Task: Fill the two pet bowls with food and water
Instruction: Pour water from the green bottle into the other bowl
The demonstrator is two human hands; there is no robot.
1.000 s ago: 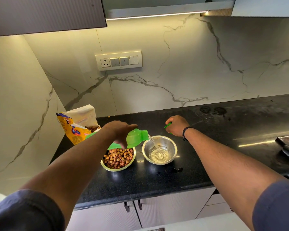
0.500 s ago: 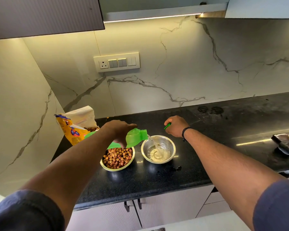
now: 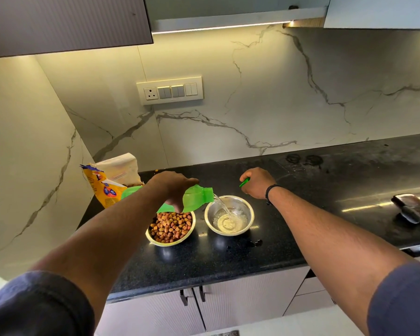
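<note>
Two steel bowls stand side by side on the black counter (image 3: 228,263). The left bowl (image 3: 155,240) is full of brown kibble. The right bowl (image 3: 249,215) has a little water in its bottom. My left hand (image 3: 172,187) grips a green bottle (image 3: 195,198), tipped on its side above the bowls, and a thin stream of water runs from its mouth into the right bowl. Behind the right bowl, my right hand (image 3: 255,183) holds a small green cap (image 3: 244,182) in its curled fingers.
An open yellow and white pet food bag (image 3: 112,180) stands in the back left corner against the marble wall. A dark phone (image 3: 412,206) lies at the right. A switch panel (image 3: 170,90) is on the wall and a cupboard hangs above.
Water keeps running from the tipped bottle into the right bowl. Both hands stay in nearly the same place; only the camera view shifts slightly.
</note>
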